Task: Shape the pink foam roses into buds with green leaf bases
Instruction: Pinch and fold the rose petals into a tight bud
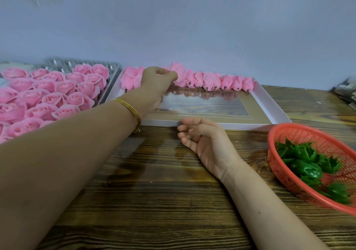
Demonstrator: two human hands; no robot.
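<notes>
On the wooden table (154,201), the left hand (156,82) is pinching a pink bud (179,72) in the far row of the white tray (269,99) — nearer than that grip, the right hand (206,140) is resting loosely curled, empty.

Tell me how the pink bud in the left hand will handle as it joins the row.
Probably light and soft: the left hand pinches the pink bud with just its fingers, and the thin foam petals would likely crease under a hard squeeze. Its rounded body may roll or lean unless propped against the neighbouring buds in the white tray.
</notes>
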